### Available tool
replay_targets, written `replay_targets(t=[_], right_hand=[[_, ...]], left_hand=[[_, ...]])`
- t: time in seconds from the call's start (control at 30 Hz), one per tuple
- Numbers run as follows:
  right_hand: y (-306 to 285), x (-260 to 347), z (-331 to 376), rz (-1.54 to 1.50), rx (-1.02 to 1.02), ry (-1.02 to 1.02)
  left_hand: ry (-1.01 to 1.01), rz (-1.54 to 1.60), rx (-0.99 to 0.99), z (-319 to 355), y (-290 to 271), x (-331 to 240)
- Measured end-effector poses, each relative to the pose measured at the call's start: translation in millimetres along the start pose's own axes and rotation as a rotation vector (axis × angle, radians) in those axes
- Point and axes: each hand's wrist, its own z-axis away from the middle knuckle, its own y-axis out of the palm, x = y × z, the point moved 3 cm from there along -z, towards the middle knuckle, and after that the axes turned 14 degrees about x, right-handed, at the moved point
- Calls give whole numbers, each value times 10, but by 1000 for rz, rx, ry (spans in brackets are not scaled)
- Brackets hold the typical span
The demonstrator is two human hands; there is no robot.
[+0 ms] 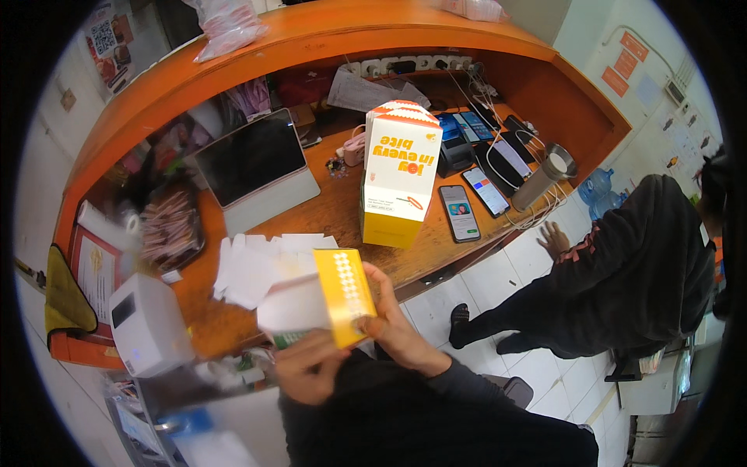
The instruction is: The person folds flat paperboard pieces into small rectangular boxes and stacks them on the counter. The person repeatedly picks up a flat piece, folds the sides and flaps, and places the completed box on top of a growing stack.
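Counter point(336, 210): Worn wood within a raised orange surround keeps work goods and electronics near the person at its edge.
Yellow carton point(346, 288): Raised over the near edge and slightly tilted, presumably so that both sides can be reached.
Right hand point(398, 335): Grasping the carton at its right side, thumb pressed low on the patterned face, a hold that appears to bear the weight.
Left hand point(310, 370): Curled and blurred by the carton's lower left; whether it grips or merely steadies cannot be told.
White slips point(249, 272): Fanned loosely just beyond the carton, within easy reach.
White device point(148, 323): Boxy, parked at the left end, apparently to leave the middle free for handling.
Carton stack point(401, 175): White and yellow, upright, its print upside down; the layered edges suggest several pieces kept together.
Tablet point(253, 159): Propped at a slant, likely for viewing.
Phones point(461, 214): Laid face up at right, seemingly for quick glances.
Sockets point(401, 65): Lined along the back, evidently to feed the electronics.
Co-worker point(630, 265): Dark-clothed, on the tiled floor at right, well apart.
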Motion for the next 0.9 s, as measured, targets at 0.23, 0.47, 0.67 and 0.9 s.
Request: replay_targets(t=[0.23,0.47,0.67,0.9], right_hand=[[-128,269,269,579,20,-111],[-240,732,56,1890,-377,-508],[-649,494,-406,2058,-221,-202],[-1057,781,-939,1976,-161,15]], left_hand=[[227,-79,38,-99,11,-112],[130,59,-202,-49,-48,2],[109,101,-27,-151,131,63],[92,-1,256,-619,434,203]])
